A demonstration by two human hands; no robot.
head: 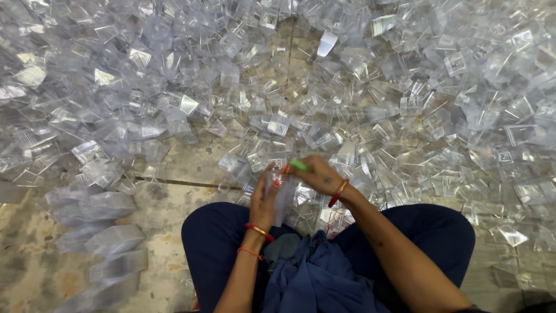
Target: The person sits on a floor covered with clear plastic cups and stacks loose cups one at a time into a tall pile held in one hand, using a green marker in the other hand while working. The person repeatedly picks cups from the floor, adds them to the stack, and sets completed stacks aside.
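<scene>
Sitting cross-legged on the stone floor (pixel 174 168), the person is gripping a stack of clear plastic cups (pixel 284 197) in the left hand (pixel 263 200), while the right hand (pixel 318 173) is pinching a green tool (pixel 299 165) above it. Slipping looks likely, scattering cups into the far heap of clear plastic pieces (pixel 359 87).

Clear plastic box packages (pixel 278 124) lie heaped over most of the floor (pixel 191 165), small, squarish, see-through w/ grey-white glare. Nested stacks of the same clear boxes (pixel 110 237) lie in rows at lower left on the floor. One clear piece (pixel 284 194) sits upright betw. both hands, just above the lap; no labels, signs or screens seen.
</scene>
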